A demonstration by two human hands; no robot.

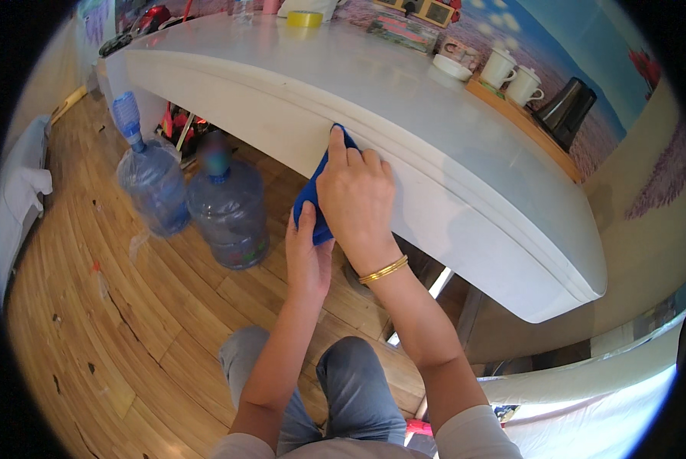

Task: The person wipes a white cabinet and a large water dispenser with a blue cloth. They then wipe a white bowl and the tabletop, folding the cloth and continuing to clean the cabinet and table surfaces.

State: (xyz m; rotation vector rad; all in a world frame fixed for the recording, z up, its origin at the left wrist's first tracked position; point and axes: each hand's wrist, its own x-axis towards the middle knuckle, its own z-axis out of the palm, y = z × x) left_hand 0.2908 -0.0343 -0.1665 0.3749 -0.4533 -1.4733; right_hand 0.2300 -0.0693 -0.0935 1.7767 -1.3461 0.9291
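Observation:
A folded blue cloth (314, 192) is between my two hands, at the front face of a white curved table (435, 189). My right hand (357, 195), with gold bangles at the wrist, lies over the cloth, its index finger pressing the cloth's upper tip against the panel just below the table's rim. Lower and to the left, my left hand (308, 249) holds the cloth's lower end, thumb on top. Part of the cloth is hidden under my right hand.
Two large plastic water bottles (228, 212) stand on the wooden floor (148, 321) at left, one with a pump (128, 115). On the tabletop are yellow tape (304, 19), a white dish (452, 67), lidded white mugs (498, 67) and a black kettle (566, 112) on a wooden tray (512, 117).

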